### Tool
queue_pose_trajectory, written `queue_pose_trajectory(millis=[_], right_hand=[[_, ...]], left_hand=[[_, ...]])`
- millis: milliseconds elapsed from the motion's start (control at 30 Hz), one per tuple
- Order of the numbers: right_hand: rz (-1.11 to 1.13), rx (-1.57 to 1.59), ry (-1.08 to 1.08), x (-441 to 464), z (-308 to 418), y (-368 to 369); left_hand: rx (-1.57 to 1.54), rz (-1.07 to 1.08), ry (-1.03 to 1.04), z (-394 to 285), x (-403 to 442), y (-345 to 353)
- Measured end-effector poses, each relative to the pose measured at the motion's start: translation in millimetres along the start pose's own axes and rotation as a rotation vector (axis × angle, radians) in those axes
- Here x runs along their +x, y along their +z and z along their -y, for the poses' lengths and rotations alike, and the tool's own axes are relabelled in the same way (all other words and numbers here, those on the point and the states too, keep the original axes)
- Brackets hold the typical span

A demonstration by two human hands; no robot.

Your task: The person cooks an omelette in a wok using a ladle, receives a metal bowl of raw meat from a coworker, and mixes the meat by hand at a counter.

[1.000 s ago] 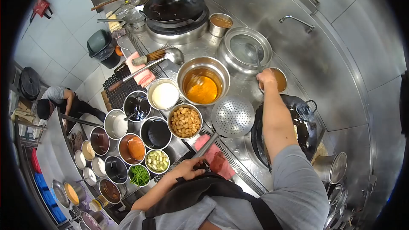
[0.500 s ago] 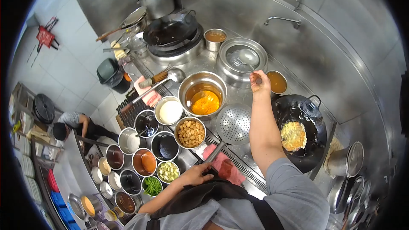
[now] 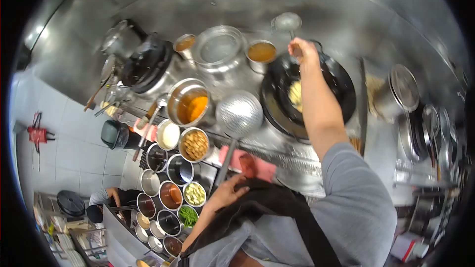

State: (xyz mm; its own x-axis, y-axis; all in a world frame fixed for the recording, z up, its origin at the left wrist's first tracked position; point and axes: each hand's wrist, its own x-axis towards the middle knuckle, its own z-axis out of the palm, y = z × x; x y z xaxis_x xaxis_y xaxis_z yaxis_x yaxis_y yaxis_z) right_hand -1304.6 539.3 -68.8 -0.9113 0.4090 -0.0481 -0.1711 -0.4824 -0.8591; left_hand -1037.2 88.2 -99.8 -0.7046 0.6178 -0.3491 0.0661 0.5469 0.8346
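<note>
My right hand is closed round the handle of a ladle. The ladle's bowl is up beyond the far rim of a black wok, over the steel backsplash side. Inside the wok lies yellow cooked egg, partly covered by my forearm. Down by the black apron, my left hand has its fingers curled, beside the handle end of a perforated skimmer. What those fingers grip, if anything, is hidden.
Left of the skimmer stand a pot of orange oil, a bowl of brown chunks and several seasoning pots. A lidded-looking steel pot and a broth pot stand behind. Another person is at far left.
My right hand has taken the ladle from over the steel water pot to beyond the wok. The view has turned right. My left hand stays low by the apron.
</note>
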Motion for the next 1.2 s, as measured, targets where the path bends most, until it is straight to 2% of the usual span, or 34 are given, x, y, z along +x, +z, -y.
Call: queue_pose_trajectory(millis=[33,100,200,233,300,433,500,533,567,600,633,767,800,833,933,1067,1167,1200], right_hand=[[-0.061,-0.161,0.133,-2,16,-25],[-0.225,-0.313,0.107,-23,40,-73],[-0.315,-0.958,0.112,-59,84,-155],[-0.344,-0.984,0.075,-71,90,-178],[-0.337,-1.215,0.147,-118,121,-210],[-0.402,-1.301,0.201,-185,128,-301],[-0.329,-1.398,0.068,-238,127,-328],[-0.265,-1.411,0.101,-264,126,-337],[-0.288,-1.435,0.04,-293,119,-343],[-0.384,-1.319,-0.021,-334,116,-328],[-0.344,-1.396,0.249,-361,116,-324],[-0.452,-1.541,0.139,-472,55,-322],[-0.447,-1.587,0.032,-492,31,-335],[-0.423,-1.567,0.132,-510,27,-325],[-0.47,-1.635,0.121,-546,-6,-337],[-0.507,-1.664,0.132,-562,-26,-358],[-0.539,-1.609,0.14,-571,-29,-346],[-0.549,-1.599,0.225,-578,-28,-335]], left_hand=[[-0.033,0.01,0.009,-2,1,10],[-0.009,0.069,0.042,-13,2,30],[-0.016,0.186,-0.038,-37,7,61],[-0.005,0.214,-0.024,-42,6,73],[0.026,0.271,-0.001,-53,5,96],[0.045,0.362,0.071,-77,6,136],[0.084,0.435,0.128,-92,8,154],[0.107,0.475,0.166,-100,10,162],[0.116,0.486,0.176,-106,12,171],[0.132,0.53,0.213,-109,15,180],[0.148,0.573,0.249,-112,17,188],[0.221,0.65,0.449,-122,25,219],[0.223,0.68,0.453,-126,25,225],[0.231,0.683,0.464,-131,24,231],[0.308,0.757,0.546,-135,19,244],[0.32,0.81,0.541,-131,7,238],[0.348,0.823,0.539,-125,-1,218],[0.344,0.803,0.575,-122,-3,209]])
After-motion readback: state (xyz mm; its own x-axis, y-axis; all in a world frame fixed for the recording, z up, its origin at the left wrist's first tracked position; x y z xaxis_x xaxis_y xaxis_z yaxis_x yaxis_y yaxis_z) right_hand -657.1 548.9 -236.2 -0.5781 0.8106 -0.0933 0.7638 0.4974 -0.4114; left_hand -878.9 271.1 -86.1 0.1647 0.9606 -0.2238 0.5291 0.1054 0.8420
